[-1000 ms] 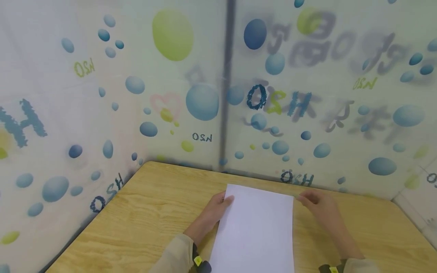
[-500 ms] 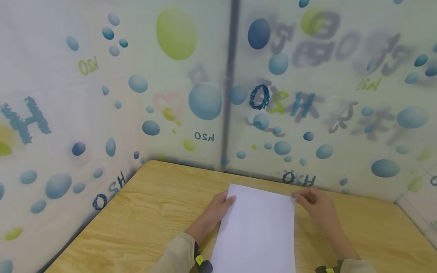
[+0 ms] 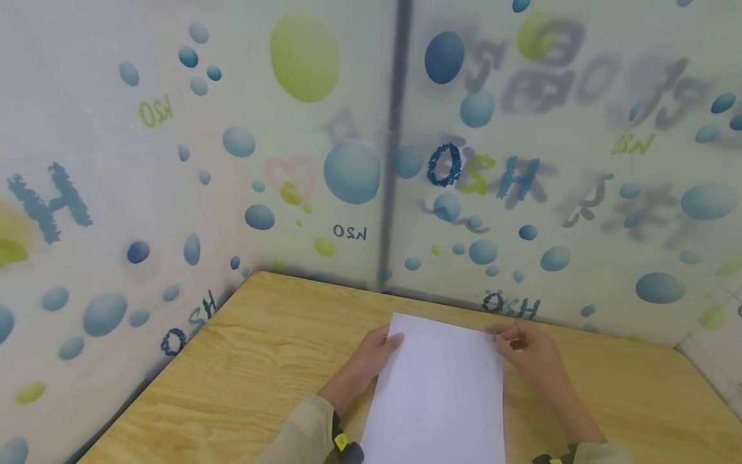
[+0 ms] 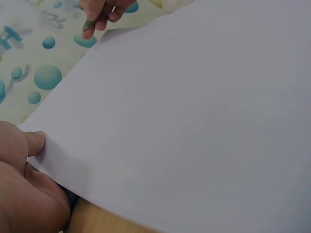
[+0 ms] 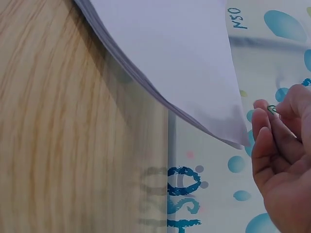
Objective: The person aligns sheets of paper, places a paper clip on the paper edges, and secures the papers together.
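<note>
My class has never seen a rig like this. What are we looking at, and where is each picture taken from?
There is no machine here: a person works with two bare hands. The wide view is taken from the head, looking forward and down; the others from the left and right wrists. Below is a pale brown wood-grain table. The left hand grips a thin stack of plain white paper sheets at one edge. Near the far right corner, the right hand pinches a small, thin green looped piece, perhaps a paper clip.
</note>
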Tool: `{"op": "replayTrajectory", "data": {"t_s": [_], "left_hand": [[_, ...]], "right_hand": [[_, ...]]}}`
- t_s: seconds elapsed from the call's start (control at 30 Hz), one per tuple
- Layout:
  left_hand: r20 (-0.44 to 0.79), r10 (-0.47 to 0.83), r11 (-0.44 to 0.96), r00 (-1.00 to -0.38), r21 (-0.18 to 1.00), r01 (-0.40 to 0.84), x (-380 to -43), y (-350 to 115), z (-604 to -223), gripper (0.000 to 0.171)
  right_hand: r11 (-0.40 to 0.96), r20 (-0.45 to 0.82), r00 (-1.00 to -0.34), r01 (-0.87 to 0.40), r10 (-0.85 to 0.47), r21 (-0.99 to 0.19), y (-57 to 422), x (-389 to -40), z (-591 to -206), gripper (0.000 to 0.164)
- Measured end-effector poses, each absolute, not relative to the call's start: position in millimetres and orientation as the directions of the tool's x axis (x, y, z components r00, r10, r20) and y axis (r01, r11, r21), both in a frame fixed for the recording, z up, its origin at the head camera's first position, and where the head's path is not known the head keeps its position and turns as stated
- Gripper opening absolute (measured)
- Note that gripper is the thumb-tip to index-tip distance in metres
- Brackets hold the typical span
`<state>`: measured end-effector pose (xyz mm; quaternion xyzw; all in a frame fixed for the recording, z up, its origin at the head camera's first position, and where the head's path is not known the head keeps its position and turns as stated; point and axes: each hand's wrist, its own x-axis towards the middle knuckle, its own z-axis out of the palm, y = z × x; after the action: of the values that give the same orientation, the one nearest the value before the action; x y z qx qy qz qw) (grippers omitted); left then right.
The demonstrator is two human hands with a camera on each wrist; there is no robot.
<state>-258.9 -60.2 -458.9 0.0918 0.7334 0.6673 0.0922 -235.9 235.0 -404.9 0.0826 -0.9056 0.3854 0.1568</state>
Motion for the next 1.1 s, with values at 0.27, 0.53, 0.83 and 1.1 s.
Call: {"op": "replayTrajectory", "data": {"t_s": [0.27, 0.53, 0.83, 1.1], "left_hand": [[-0.018, 0.265, 0.091, -0.964, 0.996, 0.007, -258, -62, -456, 0.036], [-0.016, 0.276, 0.064, -0.961, 0.998, 0.002, -258, -61, -457, 0.034], [-0.031, 0.259, 0.046, -0.965, 0.999, -0.019, -259, -61, -459, 0.035], [-0.006, 0.285, 0.035, -0.958, 0.999, 0.004, -260, -62, -459, 0.034]], "right_hand": [[0.673, 0.328, -0.944, -0.262, -0.03, -0.692, 232, -237, -402, 0.009], [0.672, 0.384, -0.922, -0.313, -0.045, -0.671, 219, -237, -404, 0.02], [0.655, 0.372, -0.92, -0.358, -0.124, -0.666, 184, -266, -391, 0.011], [0.641, 0.364, -0.915, -0.386, -0.174, -0.664, 153, -293, -387, 0.013]]}}
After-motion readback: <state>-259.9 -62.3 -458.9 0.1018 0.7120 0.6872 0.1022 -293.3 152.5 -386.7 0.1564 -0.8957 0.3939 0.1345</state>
